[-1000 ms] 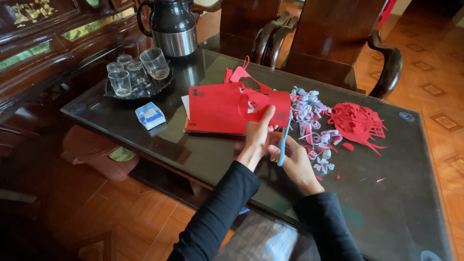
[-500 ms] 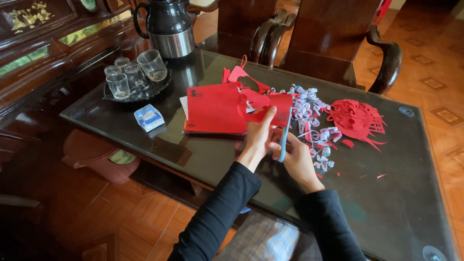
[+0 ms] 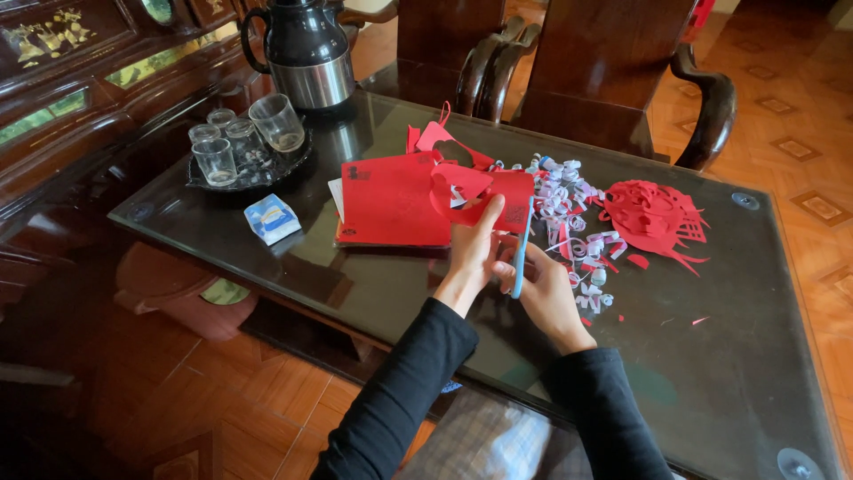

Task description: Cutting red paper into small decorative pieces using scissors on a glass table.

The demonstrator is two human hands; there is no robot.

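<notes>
My left hand (image 3: 472,251) pinches the lower edge of a partly cut red paper piece (image 3: 480,188) above the dark glass table (image 3: 355,284). My right hand (image 3: 546,289) grips a slim blue cutting tool (image 3: 522,249), its tip up against the red paper. Both hands touch each other near the table's middle. A stack of red paper sheets (image 3: 391,200) lies just left of the hands. A finished red cutout (image 3: 653,213) rests to the right.
Pale curled paper scraps (image 3: 569,209) litter the table between the hands and the cutout. A tray of drinking glasses (image 3: 244,142) and a dark kettle (image 3: 302,49) stand at the far left. A small blue-white packet (image 3: 272,218) lies nearby. Wooden chairs (image 3: 604,80) stand behind.
The view has tilted slightly. My hands have stayed together on the red paper, with the blue tool shifted a little against it.
</notes>
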